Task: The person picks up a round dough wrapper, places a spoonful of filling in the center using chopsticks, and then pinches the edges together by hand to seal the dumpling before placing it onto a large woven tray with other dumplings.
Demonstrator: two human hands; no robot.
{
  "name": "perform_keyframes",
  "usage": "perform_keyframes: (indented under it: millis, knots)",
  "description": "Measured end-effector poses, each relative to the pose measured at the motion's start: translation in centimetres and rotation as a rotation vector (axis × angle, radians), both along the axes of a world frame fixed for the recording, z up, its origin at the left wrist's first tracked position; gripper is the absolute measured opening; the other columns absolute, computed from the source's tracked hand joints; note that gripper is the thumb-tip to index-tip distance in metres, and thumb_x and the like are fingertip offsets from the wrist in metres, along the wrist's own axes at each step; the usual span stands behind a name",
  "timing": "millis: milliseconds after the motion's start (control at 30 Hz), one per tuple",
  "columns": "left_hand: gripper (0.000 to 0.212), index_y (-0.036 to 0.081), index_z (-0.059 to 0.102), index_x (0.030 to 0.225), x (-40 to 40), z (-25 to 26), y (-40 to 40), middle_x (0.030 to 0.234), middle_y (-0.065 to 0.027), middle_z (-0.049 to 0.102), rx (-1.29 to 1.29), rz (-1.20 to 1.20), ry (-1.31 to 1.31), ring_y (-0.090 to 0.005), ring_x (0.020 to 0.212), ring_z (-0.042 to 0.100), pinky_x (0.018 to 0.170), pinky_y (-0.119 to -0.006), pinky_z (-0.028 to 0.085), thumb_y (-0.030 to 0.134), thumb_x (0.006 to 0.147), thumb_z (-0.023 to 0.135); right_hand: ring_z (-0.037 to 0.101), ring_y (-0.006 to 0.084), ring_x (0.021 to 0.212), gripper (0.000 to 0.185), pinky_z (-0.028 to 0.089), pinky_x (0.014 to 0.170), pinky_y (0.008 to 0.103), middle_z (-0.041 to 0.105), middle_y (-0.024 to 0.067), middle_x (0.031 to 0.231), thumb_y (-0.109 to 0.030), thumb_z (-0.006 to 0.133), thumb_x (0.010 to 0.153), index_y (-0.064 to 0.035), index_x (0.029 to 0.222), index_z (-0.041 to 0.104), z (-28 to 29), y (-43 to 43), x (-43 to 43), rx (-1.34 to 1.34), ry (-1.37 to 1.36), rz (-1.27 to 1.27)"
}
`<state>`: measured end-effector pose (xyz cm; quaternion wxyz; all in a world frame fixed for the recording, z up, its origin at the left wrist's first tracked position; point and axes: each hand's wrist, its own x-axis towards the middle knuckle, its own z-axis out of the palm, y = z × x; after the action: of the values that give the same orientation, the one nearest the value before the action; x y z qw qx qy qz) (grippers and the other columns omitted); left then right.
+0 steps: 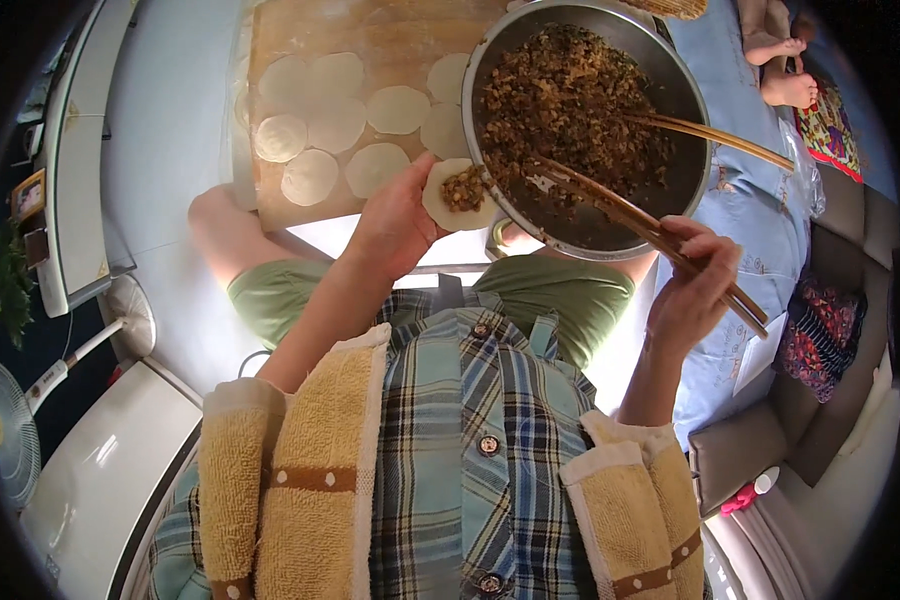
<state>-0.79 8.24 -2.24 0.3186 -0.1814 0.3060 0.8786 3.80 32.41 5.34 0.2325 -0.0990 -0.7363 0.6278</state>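
Note:
On the fingers of my left hand [399,219] lies a round dough wrapper [441,213], with a small mound of chopped filling [463,190] at its middle. The wrapper is flat and unfolded, close against the rim of a large metal bowl [690,187]. My right hand [696,279] grips a pair of wooden chopsticks [615,201], their tips down in the bowl. Dark minced filling [570,97] covers much of the bowl, thinner near my side. A second pair of chopsticks [720,137] rests in the filling, leaning over the right rim.
Several dough wrappers [397,109] are spread on a floured wooden board [285,214] at the upper left. The bowl stands beside a blue cloth-covered surface [750,217]. Another person's bare feet [787,90] show at the upper right. A standing fan [4,431] is at the far left.

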Motion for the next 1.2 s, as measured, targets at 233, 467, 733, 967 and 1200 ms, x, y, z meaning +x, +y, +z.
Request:
perform_keyframes:
  millis: [233, 467, 733, 967, 1200]
  knots:
    - [0.038, -0.001, 0.035, 0.120, 0.0, 0.2, 0.2, 0.114, -0.0136, 0.049, 0.032, 0.026, -0.044, -0.0236, 0.105, 0.050, 0.089, -0.036, 0.042, 0.025, 0.093, 0.026, 0.055, 0.0212, 0.071, 0.036, 0.044, 0.070, 0.0311, 0.057, 0.0206, 0.079, -0.027, 0.030, 0.092, -0.0018, 0.070, 0.044, -0.5, -3.0, -0.1, 0.062, 0.041, 0.184]
    - [0.035, 0.000, 0.037, 0.119, -0.1, 0.2, 0.3, 0.113, -0.0119, 0.050, 0.033, 0.053, -0.011, -0.0220, 0.102, 0.051, 0.088, -0.035, 0.044, 0.023, 0.093, 0.027, 0.052, 0.0190, 0.068, 0.040, 0.043, 0.061, 0.0269, 0.057, 0.0193, 0.079, -0.035, 0.034, 0.091, -0.0028, 0.069, 0.043, 1.1, -3.4, 1.9, 0.106, 0.086, 0.309]
    - [0.035, 0.000, 0.038, 0.118, 0.0, 0.0, 0.6, 0.112, -0.0118, 0.050, 0.054, 0.057, -0.039, -0.0213, 0.102, 0.052, 0.088, -0.036, 0.044, 0.022, 0.093, 0.029, 0.053, 0.0209, 0.069, 0.044, 0.046, 0.061, 0.0276, 0.055, 0.0202, 0.080, -0.041, 0.030, 0.090, -0.0030, 0.070, 0.040, 2.0, -3.2, 2.8, 0.182, 0.098, 0.276]
    - [0.035, 0.000, 0.038, 0.118, 0.0, 0.1, 0.7, 0.112, -0.0113, 0.050, 0.055, 0.072, -0.016, -0.0213, 0.102, 0.051, 0.088, -0.035, 0.044, 0.023, 0.093, 0.029, 0.052, 0.0229, 0.074, 0.035, 0.043, 0.061, 0.0296, 0.058, 0.0168, 0.085, -0.036, 0.042, 0.088, -0.0045, 0.075, 0.048, 2.5, -4.3, 3.5, 0.292, 0.162, 0.539]
    - [0.035, 0.001, 0.038, 0.118, 0.1, -0.1, 0.5, 0.113, -0.0109, 0.050, 0.059, 0.078, -0.037, -0.0213, 0.102, 0.052, 0.087, -0.035, 0.045, 0.023, 0.093, 0.028, 0.052, 0.0168, 0.068, 0.036, 0.044, 0.062, 0.0273, 0.057, 0.0171, 0.084, -0.033, 0.036, 0.090, -0.0029, 0.072, 0.045, 1.5, -4.2, 2.1, 0.203, 0.089, 0.263]
